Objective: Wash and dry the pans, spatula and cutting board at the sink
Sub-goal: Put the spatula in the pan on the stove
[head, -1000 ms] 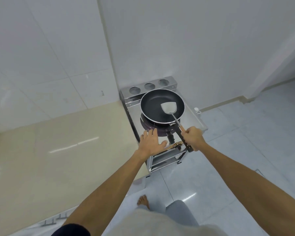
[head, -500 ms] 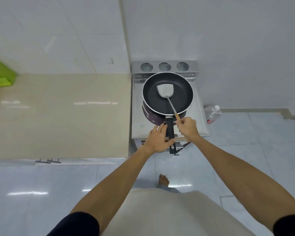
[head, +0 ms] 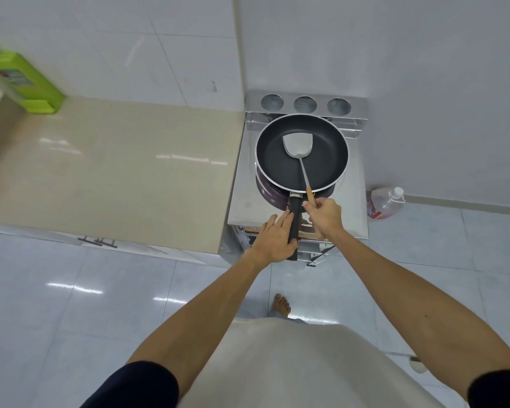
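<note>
A black non-stick frying pan (head: 324, 169) with a silver rim sits on top of a purple pan (head: 270, 193) on a steel stove stand (head: 352, 207). Its black handle (head: 295, 214) points toward me. My left hand (head: 273, 238) lies against the handle, thumb under it and fingers stretched along its left side. A metal spatula (head: 297, 146) rests blade-down inside the pan. My right hand (head: 324, 215) is shut on the spatula's wooden handle end, just right of the pan handle.
A beige countertop (head: 115, 172) runs to the left of the stove. A green upright object (head: 27, 83) stands at its far left by the tiled wall. A plastic bottle (head: 386, 203) lies on the floor right of the stove. My bare foot (head: 281, 304) shows below.
The view has swung left and the stove now sits squarely ahead. My left hand has slid onto the pan handle. My right hand keeps hold of the spatula.
</note>
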